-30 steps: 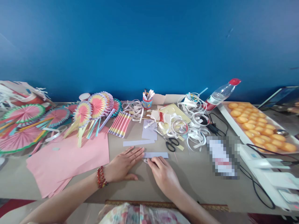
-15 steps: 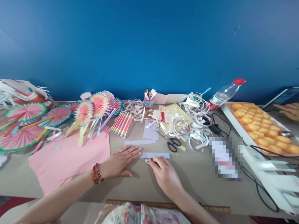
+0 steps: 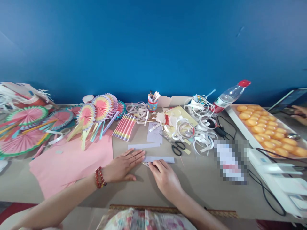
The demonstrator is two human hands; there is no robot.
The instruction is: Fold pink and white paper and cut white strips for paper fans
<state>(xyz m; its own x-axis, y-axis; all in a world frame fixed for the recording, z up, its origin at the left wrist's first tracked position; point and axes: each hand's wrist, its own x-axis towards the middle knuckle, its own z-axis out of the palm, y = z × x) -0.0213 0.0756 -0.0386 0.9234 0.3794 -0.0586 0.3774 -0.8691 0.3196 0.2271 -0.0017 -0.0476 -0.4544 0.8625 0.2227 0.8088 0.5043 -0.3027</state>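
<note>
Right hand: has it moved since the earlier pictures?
Yes, slightly. Measured against the black scissors, the right hand has slid left along the pale paper strip, towards the left hand.

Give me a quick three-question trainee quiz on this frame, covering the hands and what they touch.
1. True or false: the left hand lies flat, palm down, on the table.
2. Which thing do the fingers of the right hand touch? A the pale paper strip; B the black scissors; C the pink paper sheet.
3. Fill the gap: the red bead bracelet sits on the ____ wrist.
Key: 1 true; 2 A; 3 left.
</note>
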